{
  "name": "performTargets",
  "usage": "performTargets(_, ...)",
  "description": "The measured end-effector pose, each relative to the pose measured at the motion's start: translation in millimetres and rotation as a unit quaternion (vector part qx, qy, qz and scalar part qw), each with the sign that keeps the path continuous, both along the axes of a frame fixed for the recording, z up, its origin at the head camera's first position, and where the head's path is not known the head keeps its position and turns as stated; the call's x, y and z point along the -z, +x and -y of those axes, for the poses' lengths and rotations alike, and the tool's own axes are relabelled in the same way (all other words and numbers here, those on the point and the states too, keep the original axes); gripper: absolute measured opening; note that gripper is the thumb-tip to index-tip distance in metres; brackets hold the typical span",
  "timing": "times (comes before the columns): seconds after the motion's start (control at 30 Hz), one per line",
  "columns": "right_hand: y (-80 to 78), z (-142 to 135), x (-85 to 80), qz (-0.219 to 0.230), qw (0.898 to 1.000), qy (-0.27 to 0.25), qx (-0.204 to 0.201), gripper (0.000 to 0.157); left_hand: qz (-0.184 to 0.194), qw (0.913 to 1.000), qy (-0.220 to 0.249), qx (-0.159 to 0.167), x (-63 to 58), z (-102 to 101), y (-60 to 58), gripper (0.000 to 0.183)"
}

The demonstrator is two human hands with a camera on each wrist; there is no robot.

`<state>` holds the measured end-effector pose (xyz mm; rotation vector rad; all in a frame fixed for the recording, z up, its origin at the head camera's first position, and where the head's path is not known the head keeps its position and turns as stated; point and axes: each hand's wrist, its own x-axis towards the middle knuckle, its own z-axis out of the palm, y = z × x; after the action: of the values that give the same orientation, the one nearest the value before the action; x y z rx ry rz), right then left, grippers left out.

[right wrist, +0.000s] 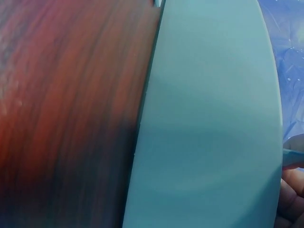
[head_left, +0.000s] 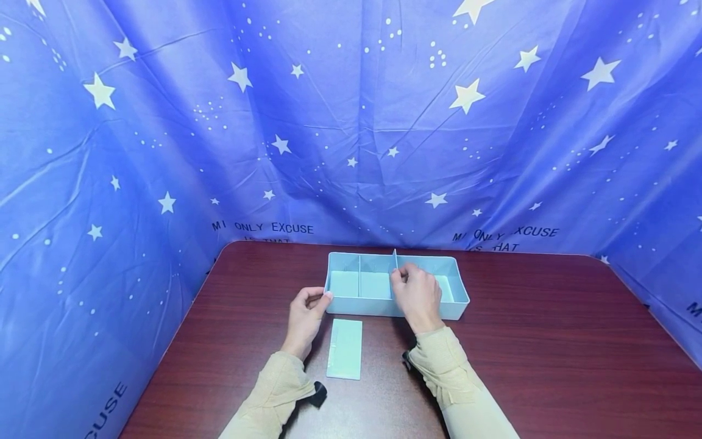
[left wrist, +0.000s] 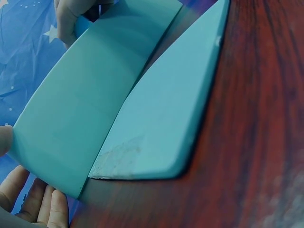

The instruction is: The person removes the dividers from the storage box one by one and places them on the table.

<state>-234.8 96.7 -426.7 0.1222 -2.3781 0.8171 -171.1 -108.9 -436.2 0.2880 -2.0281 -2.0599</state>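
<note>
A light-blue rectangular storage box (head_left: 364,306) stands lengthwise on the table, split into three compartments. One divider (head_left: 359,277) sits level in its left part. My left hand (head_left: 307,314) holds the box's left front corner, thumb at the rim and fingers round the end wall. My right hand (head_left: 419,296) reaches over the front wall and pinches a second divider (head_left: 395,259), whose far top corner rises above the back rim. In the right wrist view a blue edge of this divider (right wrist: 293,157) shows between the fingers. The divider's lower part is hidden behind the hand.
A flat pale-green rectangular panel (head_left: 345,349) lies on the table in front of the box, between the forearms. The dark-red wooden table (head_left: 548,341) extends to both sides. A blue star-patterned curtain (head_left: 351,122) hangs behind and beside it.
</note>
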Motion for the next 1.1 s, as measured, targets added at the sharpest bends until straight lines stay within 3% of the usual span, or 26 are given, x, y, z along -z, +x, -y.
performTargets(0.37, 0.4, -1, -2.5, -0.004, 1.0, -0.003, 0.002, 0.016, 0.005, 1.0, 0.0, -0.004, -2.9, -1, 1.3, 0.025)
performTargets(0.63, 0.2, -2, -4.0, -0.022, 1.0, -0.011, 0.001, 0.017, 0.01, 0.9999, 0.004, 0.0, 29.4, 5, -16.9, 0.027)
performTargets(0.73, -0.3, -2, -4.0, -0.03, 0.999, -0.014, 0.001, 0.017, 0.012, 0.9999, 0.005, -0.001, 33.4, 6, -18.9, 0.028)
performTargets(0.83, -0.9, -2, -4.0, -0.038, 0.999, -0.015, 0.004, 0.016, 0.014, 0.9999, 0.009, -0.002, 30.1, 5, -18.1, 0.027)
performTargets(1.0, -0.7, -3, -5.4, -0.047, 0.999, -0.02, 0.007, 0.016, 0.007, 1.0, 0.003, -0.001, 7.8, 1, -5.4, 0.025)
performTargets(1.1, 0.1, -3, -6.7, -0.046, 0.999, -0.022, 0.009, 0.016, 0.001, 1.0, 0.0, 0.001, 0.2, -1, -0.1, 0.025)
